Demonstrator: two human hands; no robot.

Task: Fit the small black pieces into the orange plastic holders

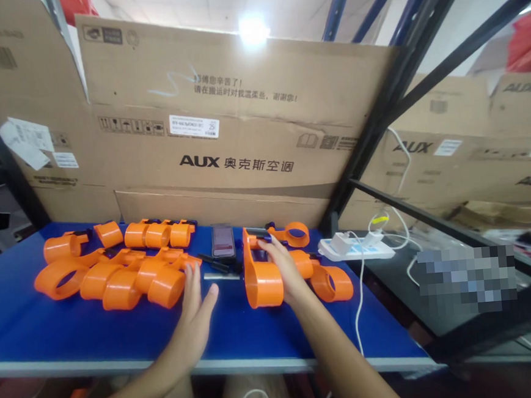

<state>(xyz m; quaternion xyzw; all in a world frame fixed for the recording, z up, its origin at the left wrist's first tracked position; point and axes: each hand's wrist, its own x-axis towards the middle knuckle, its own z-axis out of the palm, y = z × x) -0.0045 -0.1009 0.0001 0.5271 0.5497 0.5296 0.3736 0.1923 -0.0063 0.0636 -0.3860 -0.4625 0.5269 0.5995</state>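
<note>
Phone: a dark phone [223, 242] is laid on the blue tabletop [235, 342], near its back edge, and is taken as the landmark.
Right hand: the right hand [287, 269], to the right of the phone and nearer the front, is closed around the upper part of the held orange piece [264, 286]; the far fingers are hidden.
Held piece: its ring is turned toward the front, just right of the phone and nearer the viewer; whether the tabletop is touched by it cannot be told.
Left hand: the left hand [193, 321], in front of the phone and to its left, is held open, with the fingers stretched out together and the thumb spread away; nothing is seen to be gripped, and whether the nearest orange piece is touched by the fingertips cannot be told.
Left front row: orange ringed pieces [120, 290] are packed closely, left of the phone.
Left back row: more orange pieces [157, 235] are lined up behind those, also left of the phone.
Right group: other orange pieces [334, 283] are placed right of the phone, partly covered by the right hand.
Black tool: a slim black tool [213, 263] is laid just in front of the phone.
Power strip: a white power strip [380, 248], with chargers plugged in, is set well to the right of the phone.
Backdrop: printed cardboard [152, 159] is stood behind the phone.
</note>
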